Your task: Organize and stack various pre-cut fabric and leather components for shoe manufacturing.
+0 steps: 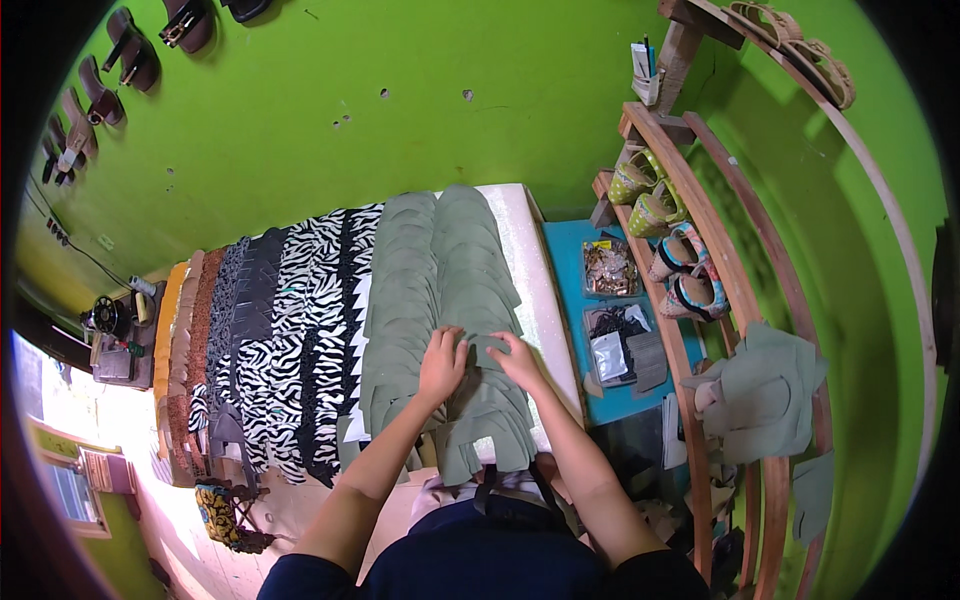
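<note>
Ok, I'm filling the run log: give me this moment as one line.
left hand: at green pieces | right hand: at green pieces | alongside: zebra-print pieces

So you've got a plain dark navy shirt point(480, 562) on, nearly black in the shadows. Sleeves point(655, 578) are short, ending above your elbows, so your arms point(375, 470), left hand point(441, 367) and right hand point(517, 362) are all bare. Dark strap point(486, 491) at your front too, can't tell what it belongs to.

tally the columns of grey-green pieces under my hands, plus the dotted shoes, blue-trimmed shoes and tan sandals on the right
Columns of grey-green pieces: 2
Dotted shoes: 2
Blue-trimmed shoes: 2
Tan sandals: 2
Total: 8
</note>
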The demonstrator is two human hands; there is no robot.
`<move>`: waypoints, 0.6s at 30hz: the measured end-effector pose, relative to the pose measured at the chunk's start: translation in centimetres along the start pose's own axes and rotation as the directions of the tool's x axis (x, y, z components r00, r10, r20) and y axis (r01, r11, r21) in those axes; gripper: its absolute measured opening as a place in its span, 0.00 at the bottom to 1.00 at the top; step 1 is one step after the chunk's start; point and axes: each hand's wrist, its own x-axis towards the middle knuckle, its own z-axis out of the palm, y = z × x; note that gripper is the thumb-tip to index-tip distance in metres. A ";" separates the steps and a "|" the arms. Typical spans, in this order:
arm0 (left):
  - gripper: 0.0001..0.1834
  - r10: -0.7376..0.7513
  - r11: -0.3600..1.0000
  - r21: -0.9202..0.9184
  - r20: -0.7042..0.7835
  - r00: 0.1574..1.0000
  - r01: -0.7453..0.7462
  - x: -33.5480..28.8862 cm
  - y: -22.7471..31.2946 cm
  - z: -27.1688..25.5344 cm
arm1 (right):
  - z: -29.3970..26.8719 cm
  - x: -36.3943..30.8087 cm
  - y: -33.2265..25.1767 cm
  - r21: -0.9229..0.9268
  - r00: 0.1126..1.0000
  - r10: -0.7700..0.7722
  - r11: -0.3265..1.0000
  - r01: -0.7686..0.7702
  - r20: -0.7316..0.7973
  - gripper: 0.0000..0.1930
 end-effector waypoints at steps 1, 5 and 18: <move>0.14 0.005 1.000 0.002 0.001 1.000 -0.005 -0.6 -0.2 -0.4 | 0.2 -0.8 -1.5 0.135 0.970 0.229 0.962 -0.237 0.078 0.16; 0.13 0.023 1.000 -0.004 0.068 0.997 -0.023 -2.9 -0.6 -1.6 | 1.7 -3.2 -2.5 0.199 0.981 0.182 0.961 -0.191 0.063 0.17; 0.14 0.257 0.966 -0.059 0.302 0.918 -0.251 -7.1 2.6 -1.5 | 0.2 -11.9 -3.6 -0.443 0.916 0.065 0.860 -0.253 -0.396 0.17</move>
